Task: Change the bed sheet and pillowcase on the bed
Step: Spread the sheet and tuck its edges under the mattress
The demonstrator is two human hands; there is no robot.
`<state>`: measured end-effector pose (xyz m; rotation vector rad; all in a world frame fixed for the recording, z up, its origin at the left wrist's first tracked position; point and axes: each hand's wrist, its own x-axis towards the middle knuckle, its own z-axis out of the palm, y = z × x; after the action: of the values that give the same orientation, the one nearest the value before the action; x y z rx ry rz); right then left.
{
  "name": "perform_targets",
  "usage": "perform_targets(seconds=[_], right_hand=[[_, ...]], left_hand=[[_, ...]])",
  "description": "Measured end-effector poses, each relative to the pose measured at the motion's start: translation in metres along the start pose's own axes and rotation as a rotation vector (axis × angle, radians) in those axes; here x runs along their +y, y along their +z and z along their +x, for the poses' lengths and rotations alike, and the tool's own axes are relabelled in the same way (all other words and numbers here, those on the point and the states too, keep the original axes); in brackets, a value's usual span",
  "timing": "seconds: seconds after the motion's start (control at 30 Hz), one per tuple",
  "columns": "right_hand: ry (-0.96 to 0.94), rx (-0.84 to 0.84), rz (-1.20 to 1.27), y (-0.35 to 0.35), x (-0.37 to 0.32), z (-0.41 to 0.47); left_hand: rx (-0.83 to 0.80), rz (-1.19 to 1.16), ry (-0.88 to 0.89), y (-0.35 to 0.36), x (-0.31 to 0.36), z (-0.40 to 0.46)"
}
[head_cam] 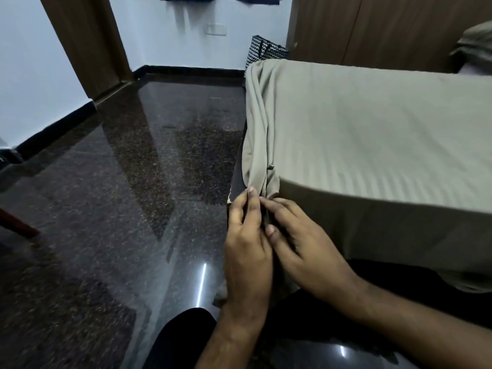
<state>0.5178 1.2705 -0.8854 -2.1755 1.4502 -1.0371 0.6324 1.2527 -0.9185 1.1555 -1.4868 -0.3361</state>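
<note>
— Both hands are down at the near corner of the bed. Left hand (246, 243): fingers pointing up the corner, thumb and forefinger closed in a pinch on the gathered edge of the bed sheet (372, 129).

— And the right hand (300, 246)?

— Just beside the left, touching it. Its fingers are curled against the bunched cloth at the corner, thumb bent in toward the left hand; it looks to grip the fold, though the fingertips are partly hidden.

— Where does the sheet lie from there?

— Straight above the fingertips it hangs in long vertical folds down the end of the mattress. Up and to the right of the hands it is spread flat over the top, olive-grey with faint stripes, and it drapes down the near side past the right wrist.

— What is behind the left fingers?

— A dark corner of the bed frame (237, 187), chipped pale at its edge, touching the left forefinger.

— Further out?

— Left of the hands, a polished dark speckled floor (119, 182). Below the left wrist, a knee in black cloth (183, 339). Far above the hands, past the end of the bed, a black-and-white woven basket (262, 50) against the pale wall, beside a brown wardrobe (386, 27). At the far upper right, a pillow (476, 46) in the same olive cloth.
</note>
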Motion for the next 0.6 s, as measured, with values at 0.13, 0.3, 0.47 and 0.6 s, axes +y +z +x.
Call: perform_targets(seconds=[0.13, 0.3, 0.47, 0.6], right_hand=[[-0.037, 0.010, -0.041, 0.004, 0.002, 0.007], [0.033, 0.021, -0.045, 0.007, 0.013, 0.005], [0.101, 0.057, -0.013, 0.013, 0.013, 0.002], [0.070, -0.010, -0.093, 0.034, 0.015, -0.002]], left_hand=[[0.063, -0.001, 0.089, -0.001, -0.010, -0.004], [-0.019, 0.042, 0.102, 0.010, -0.013, -0.029], [-0.260, 0.224, -0.232, 0.007, -0.028, -0.028], [-0.434, 0.446, -0.353, 0.007, -0.027, -0.020]])
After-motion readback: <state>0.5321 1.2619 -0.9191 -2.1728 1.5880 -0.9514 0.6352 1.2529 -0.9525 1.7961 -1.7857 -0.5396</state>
